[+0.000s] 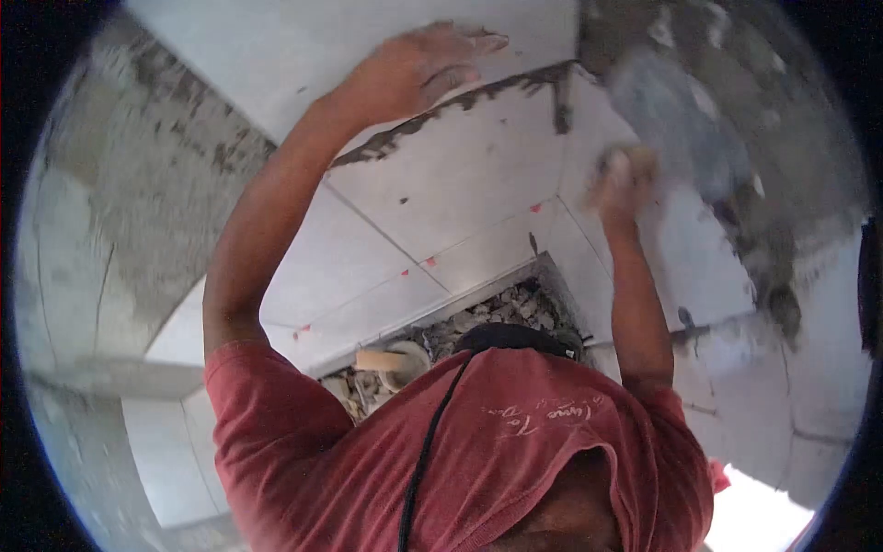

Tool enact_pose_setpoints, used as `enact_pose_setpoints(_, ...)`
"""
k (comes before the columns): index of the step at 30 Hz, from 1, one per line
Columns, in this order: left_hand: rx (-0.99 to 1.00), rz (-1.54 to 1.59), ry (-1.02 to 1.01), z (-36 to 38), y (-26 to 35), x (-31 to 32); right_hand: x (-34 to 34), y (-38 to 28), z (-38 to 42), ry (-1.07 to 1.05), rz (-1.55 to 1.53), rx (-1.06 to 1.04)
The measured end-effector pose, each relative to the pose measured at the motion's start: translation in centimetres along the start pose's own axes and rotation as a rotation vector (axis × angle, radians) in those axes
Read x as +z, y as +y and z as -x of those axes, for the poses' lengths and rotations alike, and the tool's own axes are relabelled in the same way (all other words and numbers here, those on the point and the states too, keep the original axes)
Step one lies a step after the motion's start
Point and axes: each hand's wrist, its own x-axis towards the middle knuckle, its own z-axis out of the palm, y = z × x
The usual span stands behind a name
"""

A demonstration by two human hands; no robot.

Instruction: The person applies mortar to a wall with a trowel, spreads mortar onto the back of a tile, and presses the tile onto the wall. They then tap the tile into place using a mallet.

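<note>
At the upper middle, my left hand rests on a large white tile, fingers stretched and apart, holding nothing. Its fingertips lie above a ragged, mortar-smeared tile edge. On the right, my right hand is blurred by motion and wrapped round the handle of what looks like a trowel. The broad grey blade is smeared in the picture, near the border between a white tile and the rough grey mortar surface.
Small red spacers sit along the tile joints. Broken rubble fills a gap near my body, with a pale round container beside it. Rough cement wall stands at the left. A dark cord hangs over my red shirt.
</note>
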Motion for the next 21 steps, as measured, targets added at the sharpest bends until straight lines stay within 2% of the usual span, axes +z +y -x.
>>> enact_pose_setpoints(2,0.089,0.105,0.233,2.5,0.6,-4.7,-4.0,2.5,4.5,-0.038,-0.038,0.095)
enact_pose_setpoints(4,-0.287,0.53,-0.332,6.0,0.7,-11.0,-5.8,1.8,8.3,-0.041,-0.383,0.465)
enact_pose_setpoints(5,-0.365,0.349,0.14,8.6,1.1,-9.7,-6.7,1.4,10.2,0.005,-0.541,0.651)
enact_pose_setpoints(6,-0.42,0.14,0.603,11.0,1.5,-8.4,-7.2,2.2,11.0,0.003,-0.606,0.703)
enact_pose_setpoints(7,-0.441,0.121,0.616,13.1,1.8,-7.4,-7.7,3.1,11.7,0.004,-0.669,0.756)
enact_pose_setpoints(8,-0.601,0.247,0.812,15.1,2.0,-6.5,-6.9,0.7,11.2,-0.152,-0.466,0.543)
enact_pose_setpoints(9,-0.754,0.379,1.01,16.7,2.2,-5.5,-6.0,-1.0,10.4,-0.24,-0.364,0.43)
enact_pose_setpoints(10,-0.761,0.369,1.027,17.9,2.3,-4.0,-5.2,-2.7,9.6,-0.312,-0.266,0.31)
enact_pose_setpoints(12,-0.943,0.352,0.944,19.5,2.5,-1.9,-2.9,-4.9,7.4,-0.281,-0.249,0.508)
enact_pose_setpoints(13,-0.952,0.348,0.959,19.4,2.8,-1.7,-1.4,-6.8,5.9,-0.296,-0.247,0.499)
enact_pose_setpoints(15,-1.018,0.276,0.809,18.7,3.3,-1.3,2.2,-9.9,2.9,-0.089,-0.27,0.5)
enact_pose_setpoints(16,-1.017,0.284,0.82,18.6,3.5,-1.4,3.4,-9.9,2.1,-0.092,-0.262,0.49)
enact_pose_setpoints(18,-1.074,0.126,0.682,18.0,4.1,-1.8,5.1,-9.9,0.5,-0.099,-0.385,0.389)
enact_pose_setpoints(19,-1.064,0.134,0.693,18.0,4.1,-1.5,5.6,-9.7,0.2,-0.094,-0.38,0.376)
enact_pose_setpoints(21,-1.066,0.111,0.641,18.4,4.4,-0.2,6.3,-8.2,0.4,-0.263,-0.423,0.212)
